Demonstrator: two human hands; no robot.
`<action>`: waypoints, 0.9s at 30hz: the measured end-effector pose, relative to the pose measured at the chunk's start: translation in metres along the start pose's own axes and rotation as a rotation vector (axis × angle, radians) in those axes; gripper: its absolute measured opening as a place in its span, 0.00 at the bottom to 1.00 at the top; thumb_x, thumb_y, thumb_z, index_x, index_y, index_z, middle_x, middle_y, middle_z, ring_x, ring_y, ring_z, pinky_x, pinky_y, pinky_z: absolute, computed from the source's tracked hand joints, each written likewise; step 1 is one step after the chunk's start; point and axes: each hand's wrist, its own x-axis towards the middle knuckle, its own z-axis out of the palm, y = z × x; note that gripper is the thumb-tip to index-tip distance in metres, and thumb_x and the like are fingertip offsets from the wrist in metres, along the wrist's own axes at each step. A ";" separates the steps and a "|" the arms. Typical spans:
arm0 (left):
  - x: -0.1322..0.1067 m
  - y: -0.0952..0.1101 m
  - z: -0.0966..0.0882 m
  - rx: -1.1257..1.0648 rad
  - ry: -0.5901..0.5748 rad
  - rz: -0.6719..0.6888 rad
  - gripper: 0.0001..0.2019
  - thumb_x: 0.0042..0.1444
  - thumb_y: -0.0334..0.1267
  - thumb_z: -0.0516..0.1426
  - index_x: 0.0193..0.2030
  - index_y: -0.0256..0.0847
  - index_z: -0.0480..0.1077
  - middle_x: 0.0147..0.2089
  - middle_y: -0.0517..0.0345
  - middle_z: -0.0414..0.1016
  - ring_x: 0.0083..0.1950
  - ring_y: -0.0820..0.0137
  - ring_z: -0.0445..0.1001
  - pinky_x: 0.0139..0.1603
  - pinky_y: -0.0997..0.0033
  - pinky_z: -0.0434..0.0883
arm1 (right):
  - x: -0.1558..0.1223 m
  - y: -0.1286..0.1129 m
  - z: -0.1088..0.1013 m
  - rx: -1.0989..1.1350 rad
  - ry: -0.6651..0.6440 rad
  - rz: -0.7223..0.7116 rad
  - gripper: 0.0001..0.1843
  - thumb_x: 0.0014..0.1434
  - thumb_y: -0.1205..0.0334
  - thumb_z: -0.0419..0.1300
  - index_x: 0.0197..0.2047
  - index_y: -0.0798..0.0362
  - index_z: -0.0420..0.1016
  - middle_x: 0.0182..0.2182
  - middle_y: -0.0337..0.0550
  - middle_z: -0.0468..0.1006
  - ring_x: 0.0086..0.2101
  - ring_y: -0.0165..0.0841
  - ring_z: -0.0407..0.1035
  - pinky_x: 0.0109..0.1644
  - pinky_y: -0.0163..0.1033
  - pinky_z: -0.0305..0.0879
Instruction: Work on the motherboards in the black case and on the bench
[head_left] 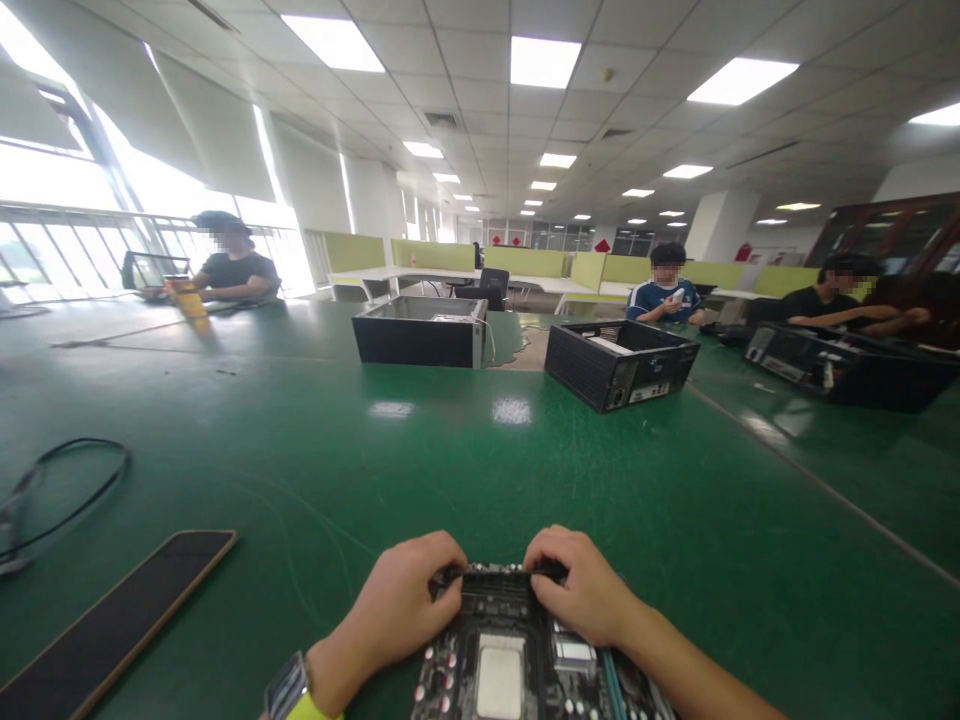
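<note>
Glossy green desk: carries the board at its near edge.
Black circuit board: pale square metal plate mid-board; long dark strip across far end.
Left grip: pinching strip's left end.
Right grip: pinching its right end.

A single camera, worn on the head, looks forward and down across a broad, glossy green desk from its near side. Nearest to it, low and central, come the bare left hand and bare right hand at a dark, component-covered circuit board, which the bottom edge cuts off. The view is wide and roughly level, reaching past two open, black, box-shaped metal computer cases farther off, and up to the white panelled ceiling of a deep room.
</note>
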 end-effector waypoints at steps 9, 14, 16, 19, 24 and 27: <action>0.001 0.001 -0.002 -0.058 -0.052 0.083 0.10 0.48 0.31 0.53 0.37 0.43 0.71 0.36 0.59 0.72 0.39 0.70 0.69 0.39 0.72 0.64 | -0.001 0.001 0.001 -0.002 0.002 -0.009 0.09 0.46 0.72 0.56 0.31 0.52 0.74 0.30 0.38 0.76 0.35 0.32 0.66 0.42 0.37 0.59; 0.001 0.001 -0.004 -0.095 -0.077 0.094 0.12 0.50 0.29 0.52 0.39 0.43 0.72 0.38 0.59 0.72 0.40 0.71 0.69 0.42 0.72 0.65 | 0.000 -0.002 -0.003 -0.015 -0.003 0.005 0.10 0.46 0.71 0.57 0.33 0.51 0.74 0.31 0.38 0.76 0.36 0.32 0.66 0.43 0.38 0.60; 0.002 0.002 -0.003 -0.086 -0.072 0.073 0.11 0.50 0.29 0.53 0.38 0.43 0.72 0.38 0.59 0.73 0.40 0.70 0.70 0.42 0.71 0.65 | 0.000 -0.003 -0.006 -0.013 0.000 0.002 0.11 0.47 0.70 0.58 0.35 0.51 0.75 0.33 0.39 0.77 0.37 0.33 0.67 0.45 0.39 0.60; 0.006 0.002 -0.002 -0.061 -0.058 0.049 0.09 0.50 0.30 0.54 0.36 0.42 0.73 0.37 0.59 0.74 0.40 0.69 0.70 0.43 0.70 0.65 | 0.003 -0.004 -0.014 -0.023 0.025 -0.012 0.11 0.49 0.68 0.59 0.37 0.51 0.75 0.36 0.40 0.77 0.40 0.34 0.67 0.48 0.41 0.60; 0.026 -0.003 0.004 0.012 0.003 0.023 0.07 0.52 0.34 0.56 0.37 0.42 0.73 0.39 0.57 0.76 0.43 0.67 0.71 0.46 0.68 0.65 | 0.011 0.000 -0.026 -0.046 0.077 0.074 0.13 0.52 0.63 0.59 0.42 0.50 0.75 0.39 0.42 0.77 0.41 0.36 0.68 0.49 0.42 0.62; 0.041 -0.010 0.007 0.056 0.049 -0.011 0.07 0.52 0.35 0.56 0.38 0.41 0.74 0.40 0.56 0.77 0.44 0.66 0.72 0.47 0.67 0.65 | 0.015 0.007 -0.028 -0.058 0.090 0.130 0.16 0.53 0.61 0.58 0.46 0.52 0.75 0.42 0.44 0.77 0.43 0.37 0.69 0.50 0.43 0.63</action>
